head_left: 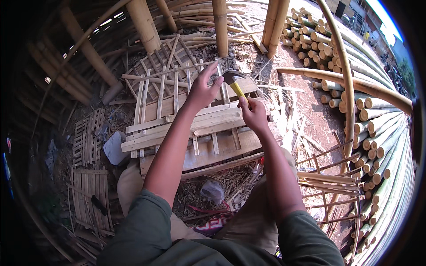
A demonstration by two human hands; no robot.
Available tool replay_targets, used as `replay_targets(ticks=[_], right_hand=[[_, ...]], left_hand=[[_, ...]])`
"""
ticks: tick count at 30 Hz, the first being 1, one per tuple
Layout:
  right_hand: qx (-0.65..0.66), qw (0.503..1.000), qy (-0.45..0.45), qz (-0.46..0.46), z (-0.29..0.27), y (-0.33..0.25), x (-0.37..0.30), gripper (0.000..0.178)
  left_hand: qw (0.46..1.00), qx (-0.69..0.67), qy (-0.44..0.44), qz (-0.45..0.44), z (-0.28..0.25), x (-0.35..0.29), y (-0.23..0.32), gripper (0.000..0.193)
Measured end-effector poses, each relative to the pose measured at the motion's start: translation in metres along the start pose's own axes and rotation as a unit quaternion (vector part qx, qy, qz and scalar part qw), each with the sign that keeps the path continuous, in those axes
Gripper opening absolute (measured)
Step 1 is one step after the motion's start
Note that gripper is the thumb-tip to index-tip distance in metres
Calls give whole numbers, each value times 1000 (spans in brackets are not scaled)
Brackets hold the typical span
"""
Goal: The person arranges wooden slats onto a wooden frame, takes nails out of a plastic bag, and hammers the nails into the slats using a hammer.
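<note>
My right hand [253,113] grips the yellow handle of a hammer [234,80], whose dark metal head is raised over a bamboo slat frame [177,128]. The frame is a lattice of thin split strips lying on a wooden board [230,146] in front of my knees. My left hand [205,88] rests on the upper part of the frame with fingers spread, its fingertips pinching at a slat just left of the hammer head. What it pinches is too small to see.
Finished lattice panels lie at the left [91,195] and behind the board [164,66]. A large stack of cut bamboo poles [377,133] fills the right side. Upright bamboo posts [220,26] stand ahead. A curved pole [346,84] arcs at the right. Scraps litter the dirt.
</note>
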State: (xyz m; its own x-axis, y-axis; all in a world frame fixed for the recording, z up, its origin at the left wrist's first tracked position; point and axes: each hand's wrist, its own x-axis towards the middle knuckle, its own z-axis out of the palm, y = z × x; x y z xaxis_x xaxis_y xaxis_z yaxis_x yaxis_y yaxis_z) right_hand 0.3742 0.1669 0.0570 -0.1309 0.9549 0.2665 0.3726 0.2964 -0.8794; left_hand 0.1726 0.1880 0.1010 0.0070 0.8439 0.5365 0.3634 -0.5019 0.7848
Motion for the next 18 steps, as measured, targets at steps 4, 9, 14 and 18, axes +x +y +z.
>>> replay_targets(ticks=[4,9,14,18], right_hand=[[-18,1000,-23,-7,0,-1,-4,45],[-98,994,14,-51,1,-18,-10,43],[-91,995,-10,-32,-3,-14,-16,43],[-88,995,-41,-28,-5,-12,-18,46]], left_hand=[[985,-15,-156,-71,2,16,19,29],[989,85,-97,-80,3,11,19,26],[994,-1,-81,-70,10,-4,29,24],[995,35,-61,-70,15,-16,32,24]])
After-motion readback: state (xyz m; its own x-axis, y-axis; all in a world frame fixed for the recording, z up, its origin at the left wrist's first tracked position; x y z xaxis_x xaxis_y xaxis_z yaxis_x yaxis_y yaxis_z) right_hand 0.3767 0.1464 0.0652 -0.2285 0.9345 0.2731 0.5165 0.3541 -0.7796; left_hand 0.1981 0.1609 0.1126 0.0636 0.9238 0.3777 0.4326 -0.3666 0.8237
